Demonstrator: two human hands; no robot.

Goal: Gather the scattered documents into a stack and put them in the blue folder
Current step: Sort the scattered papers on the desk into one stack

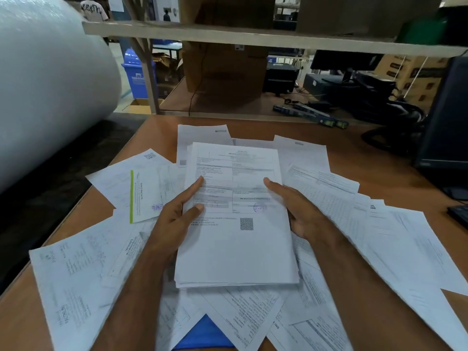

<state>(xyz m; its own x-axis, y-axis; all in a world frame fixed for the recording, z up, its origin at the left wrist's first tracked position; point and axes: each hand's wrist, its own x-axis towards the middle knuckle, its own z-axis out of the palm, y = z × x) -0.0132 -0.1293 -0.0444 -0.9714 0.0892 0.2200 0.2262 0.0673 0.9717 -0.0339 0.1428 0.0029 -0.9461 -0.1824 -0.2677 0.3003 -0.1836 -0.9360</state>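
At the table's near edge, a bit of the blue folder (pixel 205 335) peeks out from under loose papers (pixel 76 279) strewn across the table (pixel 22 323). Above them, toward the middle, the left hand (pixel 174 219) and right hand (pixel 298 211) each grip a side of the stack (pixel 238 249), thumbs on top. A monitor (pixel 445 122) stands at the far right edge.

A loose sheet (pixel 131 252) left of the hands reads "TAX INVOICE".
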